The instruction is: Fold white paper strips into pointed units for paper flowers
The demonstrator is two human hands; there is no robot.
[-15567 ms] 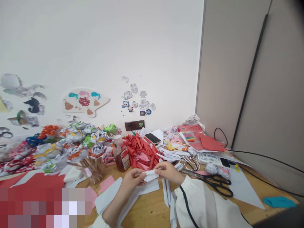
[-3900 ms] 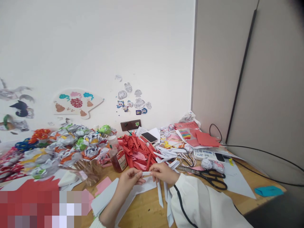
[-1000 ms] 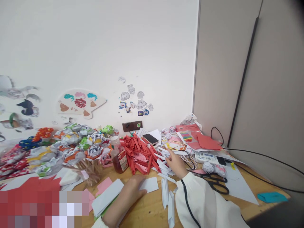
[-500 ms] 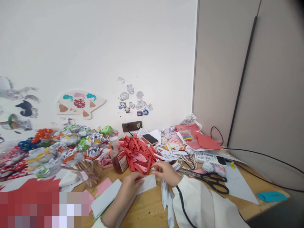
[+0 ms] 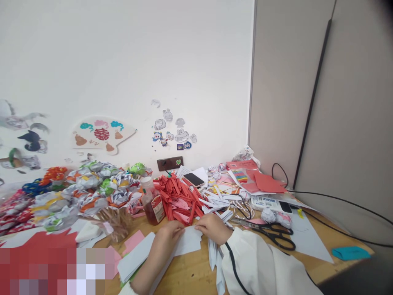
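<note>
A sheet of white paper (image 5: 188, 241) lies on the wooden table between my two hands. My left hand (image 5: 167, 237) pinches its upper left edge, thumb and fingers together. My right hand (image 5: 213, 228) grips the upper right corner in the same way. Folded white paper strips (image 5: 220, 266) lie just below my right wrist. Beyond my hands is a heap of folded red paper strips (image 5: 181, 196). To the left of my left forearm rests a stack of white paper (image 5: 135, 257), with pink paper (image 5: 134, 241) beside it.
A bottle of reddish liquid (image 5: 152, 205) stands left of the red heap. Black scissors (image 5: 273, 234) lie right of my right hand. A phone (image 5: 193, 179) rests behind the strips. Crumpled paper bundles (image 5: 101, 184) crowd the back left. Black cables (image 5: 331, 198) cross the right side.
My right hand has come down from slightly above the paper and now grips its right corner. More of the sheet shows between my hands.
</note>
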